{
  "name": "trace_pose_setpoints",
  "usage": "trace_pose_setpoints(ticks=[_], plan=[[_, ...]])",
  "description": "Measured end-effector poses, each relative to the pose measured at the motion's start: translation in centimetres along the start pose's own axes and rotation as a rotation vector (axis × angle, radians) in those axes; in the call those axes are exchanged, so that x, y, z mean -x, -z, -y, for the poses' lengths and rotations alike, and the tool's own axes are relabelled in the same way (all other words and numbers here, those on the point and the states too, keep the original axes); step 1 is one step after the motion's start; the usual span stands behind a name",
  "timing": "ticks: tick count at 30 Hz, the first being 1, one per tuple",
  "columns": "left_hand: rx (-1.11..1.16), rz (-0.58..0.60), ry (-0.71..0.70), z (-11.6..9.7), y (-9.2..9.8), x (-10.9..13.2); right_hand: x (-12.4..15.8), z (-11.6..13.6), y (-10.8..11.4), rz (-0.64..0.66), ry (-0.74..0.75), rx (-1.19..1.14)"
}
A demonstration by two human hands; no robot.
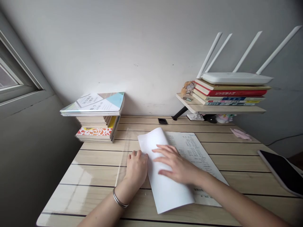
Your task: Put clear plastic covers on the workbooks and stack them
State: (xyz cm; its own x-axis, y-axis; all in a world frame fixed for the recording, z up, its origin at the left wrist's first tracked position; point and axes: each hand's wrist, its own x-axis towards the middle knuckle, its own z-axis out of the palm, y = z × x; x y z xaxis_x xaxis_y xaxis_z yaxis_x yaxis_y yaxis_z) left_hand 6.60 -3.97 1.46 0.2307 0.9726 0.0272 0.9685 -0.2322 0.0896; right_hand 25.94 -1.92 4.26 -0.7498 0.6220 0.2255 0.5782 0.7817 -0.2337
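Observation:
A white printed sheet of paper lies on the wooden desk, its left half folded over to the right so the blank back faces up. My right hand lies flat on the folded flap with fingers stretched out, pressing it down. My left hand rests at the folded left edge of the paper, fingers curled, knuckles up, with a silver bracelet on the wrist. What the left fingers grip, if anything, is hidden.
A stack of books stands at the back left. A small shelf at the back right carries books and a white router. A dark tablet lies at the right edge. A small black object sits by the wall.

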Motion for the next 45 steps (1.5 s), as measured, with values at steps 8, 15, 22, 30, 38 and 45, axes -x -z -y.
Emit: trace_pose_setpoints(ticks=[8,15,22,30,38,45], plan=[[0.013,-0.023,-0.029,0.5,-0.3,0.0,5.5,3.1,0.5,0.227,0.196,0.025],[0.050,-0.017,-0.056,1.2,0.2,0.1,5.3,4.0,-2.9,0.025,0.075,0.119],[0.102,0.105,-0.096,1.3,0.2,0.0,5.0,4.6,-4.4,-0.111,-0.006,0.180],[0.280,0.061,-0.094,1.6,0.4,-0.3,4.8,4.8,-4.7,-0.105,-0.024,0.193],[0.326,0.051,-0.096,1.5,0.6,-0.4,4.8,5.0,-4.8,-0.136,-0.050,0.205],[0.375,0.036,-0.123,1.9,0.4,-0.5,4.9,5.2,-4.8,-0.129,-0.068,0.224]])
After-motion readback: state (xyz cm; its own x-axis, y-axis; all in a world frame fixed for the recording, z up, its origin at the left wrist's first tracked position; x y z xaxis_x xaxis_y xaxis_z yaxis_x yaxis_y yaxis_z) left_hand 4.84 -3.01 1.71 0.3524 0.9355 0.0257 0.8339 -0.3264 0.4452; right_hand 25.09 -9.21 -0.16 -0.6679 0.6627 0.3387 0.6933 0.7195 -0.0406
